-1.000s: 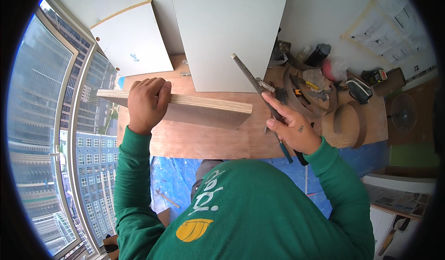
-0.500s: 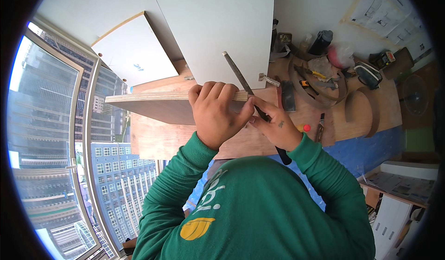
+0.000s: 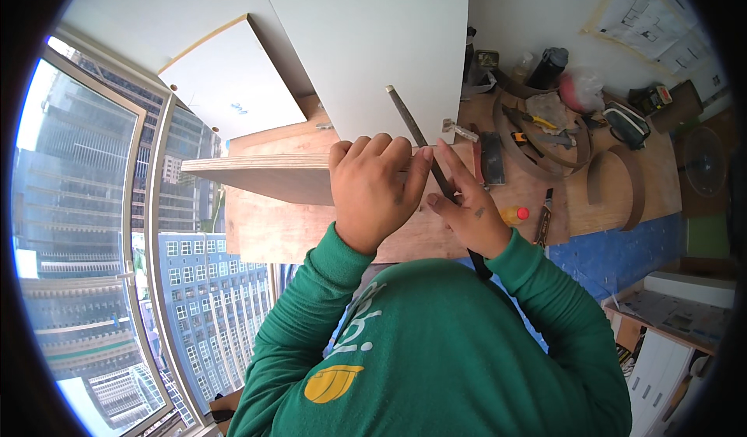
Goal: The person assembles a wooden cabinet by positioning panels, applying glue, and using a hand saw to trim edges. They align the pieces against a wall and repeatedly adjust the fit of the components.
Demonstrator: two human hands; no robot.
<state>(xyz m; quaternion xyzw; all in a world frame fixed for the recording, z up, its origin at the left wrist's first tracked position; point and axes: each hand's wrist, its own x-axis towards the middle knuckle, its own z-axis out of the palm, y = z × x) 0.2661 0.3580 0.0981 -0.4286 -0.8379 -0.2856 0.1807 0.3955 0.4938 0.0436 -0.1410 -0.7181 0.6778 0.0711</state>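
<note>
Along its upper edge, my left hand grips a plywood board with a pale layered edge. Its fingers wrap over the top and the thumb points at the board's right end. My right hand holds a long dark file that slants past that end, tip up and away. The index finger is stretched out beside the file and the thumb is bent near it; the other fingers are mostly hidden. Part of the file's black handle shows below the palm.
A wooden worktop lies beneath. White panels lean at the back. To the right are coiled edging strips, a utility knife, a red-capped bottle and a black bottle. A window stands at left.
My right fingers have lifted off the board's corner, and the index finger now stretches upward. My left hand keeps its grip. The whole view has shifted slightly.
</note>
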